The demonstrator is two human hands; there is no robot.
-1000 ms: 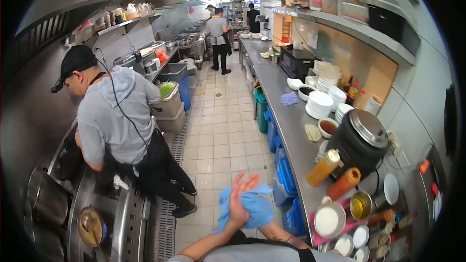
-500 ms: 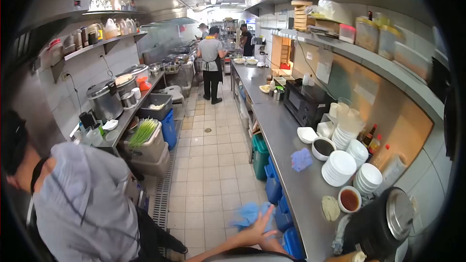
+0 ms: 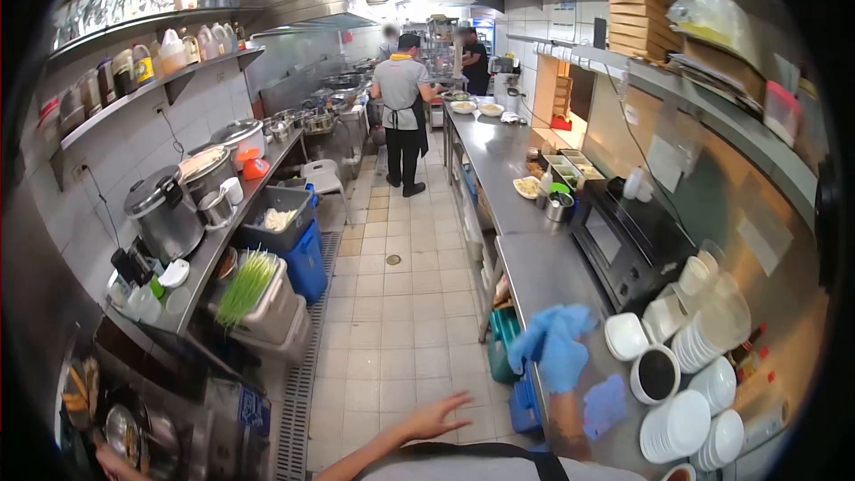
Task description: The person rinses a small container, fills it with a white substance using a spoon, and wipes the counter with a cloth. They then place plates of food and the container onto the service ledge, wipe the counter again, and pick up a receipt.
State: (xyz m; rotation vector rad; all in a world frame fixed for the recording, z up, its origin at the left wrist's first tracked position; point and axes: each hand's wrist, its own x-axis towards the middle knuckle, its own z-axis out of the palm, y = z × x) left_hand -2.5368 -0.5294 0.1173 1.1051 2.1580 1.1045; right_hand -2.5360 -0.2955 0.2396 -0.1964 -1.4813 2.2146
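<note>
My left hand [image 3: 435,419] is bare, its fingers stretched apart over the tiled floor, and it holds nothing. My right hand [image 3: 559,365] is covered in crumpled light-blue glove material and is raised over the near edge of the steel counter [image 3: 525,276]. Its fingers are blurred and bunched in the blue, so their pose cannot be made out. Just right of it, a folded lavender-blue cloth [image 3: 606,405] lies on the counter. Nearby stand a white bowl of dark liquid [image 3: 656,374], a square white dish [image 3: 626,336] and stacked white bowls [image 3: 677,428].
A black microwave oven [image 3: 632,240] sits farther along the counter. Green and blue bins [image 3: 506,343] stand below its edge. On the left are a tub of green stalks [image 3: 248,289] and a rice cooker [image 3: 165,214]. A co-worker [image 3: 405,107] stands up the aisle; another person's hand [image 3: 116,463] shows lower left.
My right hand with the blue material has risen from above the floor to the counter's edge. My left hand is now apart from it. The co-worker at lower left has mostly left view.
</note>
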